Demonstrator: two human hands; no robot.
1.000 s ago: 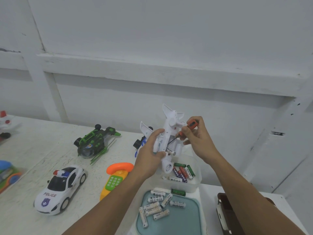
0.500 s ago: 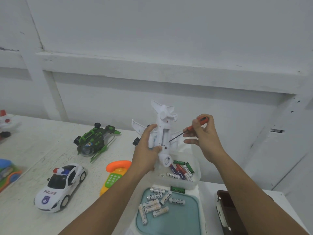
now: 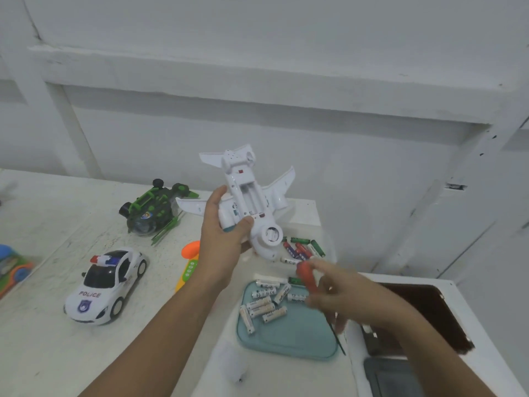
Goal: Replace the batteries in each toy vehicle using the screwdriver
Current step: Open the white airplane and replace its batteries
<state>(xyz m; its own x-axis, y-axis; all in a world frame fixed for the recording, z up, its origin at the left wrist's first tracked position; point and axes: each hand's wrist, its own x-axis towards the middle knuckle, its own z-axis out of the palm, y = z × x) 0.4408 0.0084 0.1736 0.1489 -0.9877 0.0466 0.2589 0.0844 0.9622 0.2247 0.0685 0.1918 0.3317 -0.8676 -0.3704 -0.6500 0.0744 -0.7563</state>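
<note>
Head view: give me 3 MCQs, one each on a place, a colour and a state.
1. Where is the police car?
A) in a hand
B) on the table
C) on the floor

2. What colour is the screwdriver handle?
A) green
B) blue
C) orange-red

3. How is the battery bay of the toy plane?
A) open, cover off
B) cover screwed on
C) hidden by a hand

Key:
1B, it stands on the white tabletop.
2C, the handle gripped in the right hand is orange-red.
3A, the recess shows bare on the belly while the left hand holds the plane.

Bare left hand [image 3: 220, 242], bare right hand [image 3: 340, 296]
</note>
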